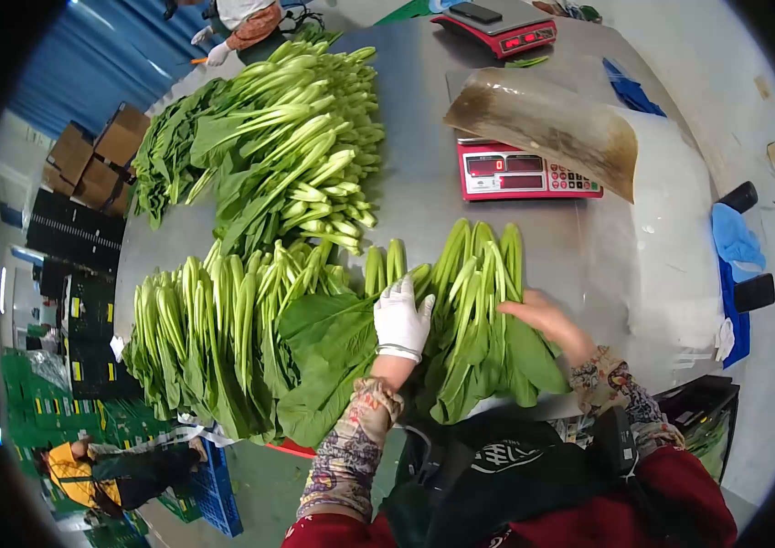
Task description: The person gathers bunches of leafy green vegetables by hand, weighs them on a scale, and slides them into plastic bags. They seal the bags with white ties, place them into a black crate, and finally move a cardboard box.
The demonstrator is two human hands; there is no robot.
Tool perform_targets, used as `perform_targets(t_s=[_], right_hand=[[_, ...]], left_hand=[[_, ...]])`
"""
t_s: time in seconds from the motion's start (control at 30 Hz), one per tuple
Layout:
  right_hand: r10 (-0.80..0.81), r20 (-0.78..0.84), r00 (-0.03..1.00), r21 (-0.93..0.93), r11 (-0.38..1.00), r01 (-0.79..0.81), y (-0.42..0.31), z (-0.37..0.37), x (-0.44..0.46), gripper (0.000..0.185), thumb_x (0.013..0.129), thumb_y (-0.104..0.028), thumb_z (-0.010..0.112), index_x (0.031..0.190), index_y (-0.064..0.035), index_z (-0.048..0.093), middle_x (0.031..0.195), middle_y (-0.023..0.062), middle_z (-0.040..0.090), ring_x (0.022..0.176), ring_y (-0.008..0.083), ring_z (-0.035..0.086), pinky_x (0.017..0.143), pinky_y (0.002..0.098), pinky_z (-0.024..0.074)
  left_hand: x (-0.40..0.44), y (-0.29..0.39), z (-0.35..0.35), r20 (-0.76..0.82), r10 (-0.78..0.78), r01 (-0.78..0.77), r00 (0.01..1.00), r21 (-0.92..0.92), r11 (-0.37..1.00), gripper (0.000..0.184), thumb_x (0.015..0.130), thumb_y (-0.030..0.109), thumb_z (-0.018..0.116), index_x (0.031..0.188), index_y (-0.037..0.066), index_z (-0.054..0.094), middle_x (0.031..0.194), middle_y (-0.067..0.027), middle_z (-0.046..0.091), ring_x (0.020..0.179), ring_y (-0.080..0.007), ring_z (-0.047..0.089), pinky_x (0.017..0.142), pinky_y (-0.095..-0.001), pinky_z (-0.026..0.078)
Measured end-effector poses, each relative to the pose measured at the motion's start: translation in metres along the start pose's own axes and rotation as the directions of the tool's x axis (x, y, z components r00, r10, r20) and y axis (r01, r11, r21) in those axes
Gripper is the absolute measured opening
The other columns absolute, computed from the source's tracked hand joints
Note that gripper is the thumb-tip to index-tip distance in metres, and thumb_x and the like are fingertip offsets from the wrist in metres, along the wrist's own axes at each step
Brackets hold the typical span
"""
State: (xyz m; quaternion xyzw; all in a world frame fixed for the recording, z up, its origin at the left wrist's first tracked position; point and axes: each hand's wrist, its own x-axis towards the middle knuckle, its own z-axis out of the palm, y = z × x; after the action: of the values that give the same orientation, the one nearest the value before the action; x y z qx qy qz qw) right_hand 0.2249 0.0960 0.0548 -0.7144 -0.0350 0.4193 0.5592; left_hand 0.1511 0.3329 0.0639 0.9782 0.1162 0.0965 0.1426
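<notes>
My left hand (403,320), in a white glove, is closed over a leafy green stalk (419,272) whose pale end shows past the fingers. Broad green leaves (323,333) spread out beside that hand. My bare right hand (552,324) has its fingers stretched out along the right side of a bunch of leafy greens (474,301). This bunch lies at the table's near edge, stalks pointing away from me and leaves hanging toward me. To the left of my left hand, more leafy greens (214,320) lie in a row.
A big heap of leafy greens (314,137) covers the table's far left. Ahead stands a red scale (529,173) with a stained clear sheet (552,123) over it; another scale (502,36) is behind. Other people are at far left and lower left. Phones (755,294) lie at right.
</notes>
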Motion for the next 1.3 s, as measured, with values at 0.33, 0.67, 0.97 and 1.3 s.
perform_targets(t_s=[0.33,0.67,0.97,1.3], right_hand=[[-0.063,-0.058,0.996,0.468,0.88,0.082,0.027,0.03,-0.005,0.059,0.082,-0.025,0.067,0.128,0.0004,0.04,0.118,0.0095,0.053,0.108,0.0171,0.05,0.092,0.0303,0.0404],[-0.314,-0.079,0.946,0.028,0.948,0.317,-0.131,-0.098,-0.112,0.054,0.077,-0.014,0.069,0.123,0.0015,0.046,0.111,0.0074,0.058,0.101,0.0146,0.054,0.088,0.0285,0.0422],[-0.179,0.114,0.977,-0.125,0.973,0.193,-0.217,-0.156,-0.085,0.055,0.076,-0.016,0.068,0.124,0.002,0.047,0.114,0.0071,0.058,0.103,0.0134,0.052,0.09,0.0266,0.0404],[-0.12,0.228,0.966,-0.084,0.986,0.142,-0.065,-0.091,-0.004,0.076,0.078,-0.027,0.069,0.136,0.0012,0.029,0.127,0.0158,0.049,0.116,0.0203,0.046,0.098,0.0307,0.0349]], left_hand=[[-0.018,0.067,0.059,0.195,-0.119,0.174,0.974,-0.296,0.939,0.058,0.084,0.037,0.056,0.125,-0.004,0.046,0.098,-0.0253,0.062,0.097,-0.04,0.057,0.095,-0.0495,0.033],[0.011,0.204,-0.052,-0.085,0.168,-0.153,0.982,-0.879,0.452,0.086,0.083,0.006,0.06,0.141,-0.005,-0.003,0.138,-0.0251,0.022,0.126,-0.0337,0.031,0.104,-0.0369,0.026],[0.055,0.223,-0.062,-0.101,0.104,-0.136,0.989,-0.897,0.421,0.09,0.073,0.001,0.065,0.139,-0.008,0.006,0.139,-0.0277,0.024,0.129,-0.0366,0.027,0.106,-0.0388,0.022],[-0.008,0.121,0.016,0.252,-0.036,0.229,0.967,-0.799,0.556,0.076,0.082,0.016,0.064,0.138,-0.007,0.018,0.127,-0.0261,0.042,0.112,-0.0329,0.048,0.096,-0.0393,0.038]])
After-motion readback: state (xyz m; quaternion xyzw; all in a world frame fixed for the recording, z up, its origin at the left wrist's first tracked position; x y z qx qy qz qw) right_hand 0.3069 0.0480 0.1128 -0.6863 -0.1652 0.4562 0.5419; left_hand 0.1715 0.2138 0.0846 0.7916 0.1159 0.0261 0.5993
